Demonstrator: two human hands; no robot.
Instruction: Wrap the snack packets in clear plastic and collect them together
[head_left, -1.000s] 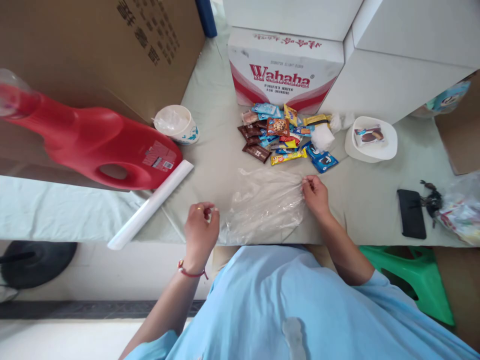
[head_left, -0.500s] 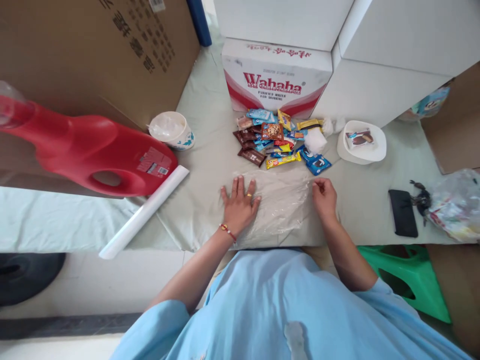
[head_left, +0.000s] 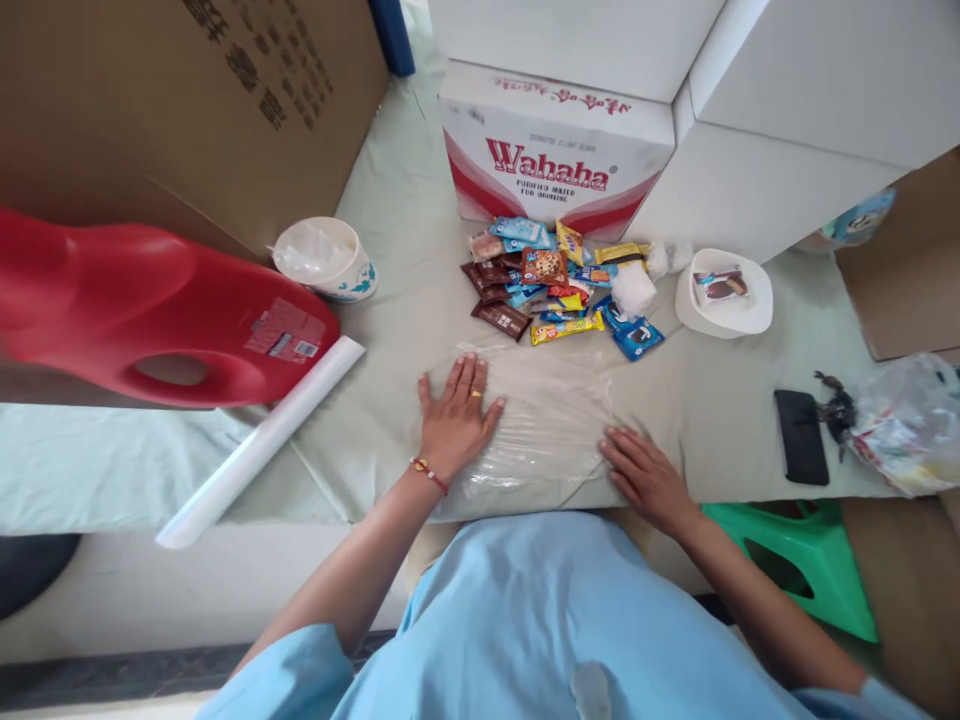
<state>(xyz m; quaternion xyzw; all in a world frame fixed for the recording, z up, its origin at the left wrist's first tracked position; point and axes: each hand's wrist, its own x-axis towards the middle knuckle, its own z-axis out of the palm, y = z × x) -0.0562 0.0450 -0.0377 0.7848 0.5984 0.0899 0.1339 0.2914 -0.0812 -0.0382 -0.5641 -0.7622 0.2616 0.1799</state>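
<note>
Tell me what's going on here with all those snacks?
A person in a light blue shirt has both hands flat on a clear plastic bag spread on the table: left hand on its left part, right hand at its right edge. The pile of wrapped snacks lies just beyond the bag, untouched.

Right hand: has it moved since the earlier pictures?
Yes. The right hand has drawn back from the snack pile toward the person, down the right edge of the bag, and now lies flat at its near corner.
</note>
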